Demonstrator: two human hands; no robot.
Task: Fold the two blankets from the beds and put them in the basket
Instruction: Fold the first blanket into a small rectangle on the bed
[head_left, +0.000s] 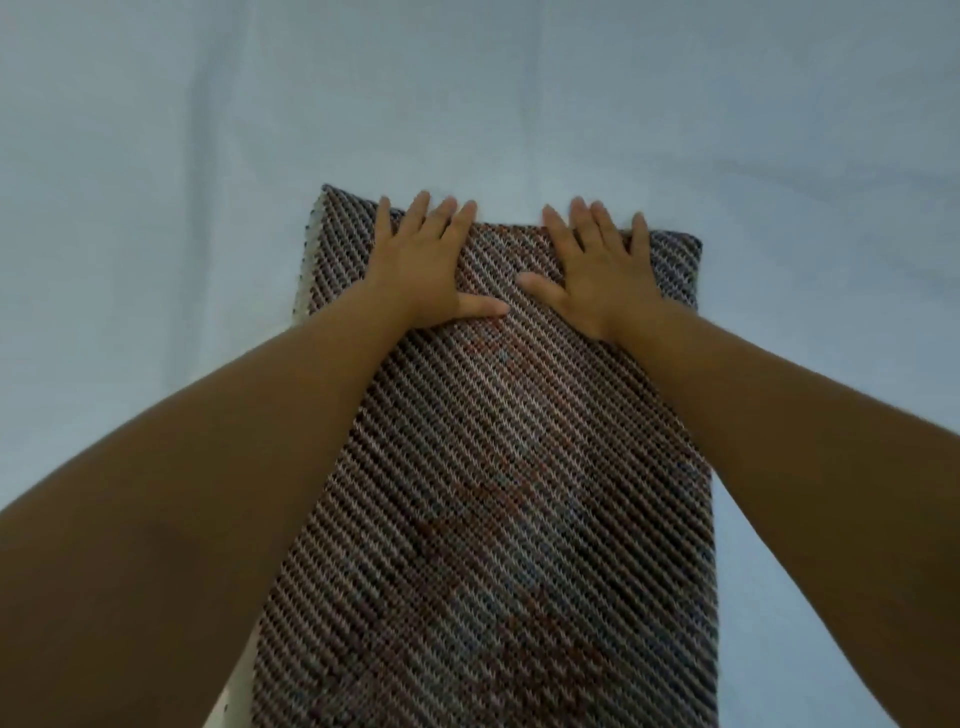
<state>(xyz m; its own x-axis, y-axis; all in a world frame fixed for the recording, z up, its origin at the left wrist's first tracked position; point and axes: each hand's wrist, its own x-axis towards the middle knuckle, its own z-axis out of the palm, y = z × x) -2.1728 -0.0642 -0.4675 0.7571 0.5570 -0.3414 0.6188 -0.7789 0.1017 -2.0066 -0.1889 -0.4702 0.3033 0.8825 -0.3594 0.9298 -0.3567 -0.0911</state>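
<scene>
- On a pale blue-grey bed sheet (156, 156) lies a blanket (519, 493), folded into a long, narrow strip.
- Its weave is coarse, with thin diagonal ribs in dark brown and off-white, and faint reddish and bluish patches down the middle.
- A lighter, cream-coloured edge peeks out along its left side, beneath the top layer.
- No label, brand or writing can be read on it.
- Its long axis runs away from the person: the near end passes out of the bottom of the view, and the far end lies just past the fingertips.
- The left hand (434, 270) rests flat on the far end, fingers straight and slightly spread, thumb pointing inward.
- The right hand (597, 265) lies flat beside it, fingers likewise straight and spread, the two thumbs near each other but apart.
</scene>
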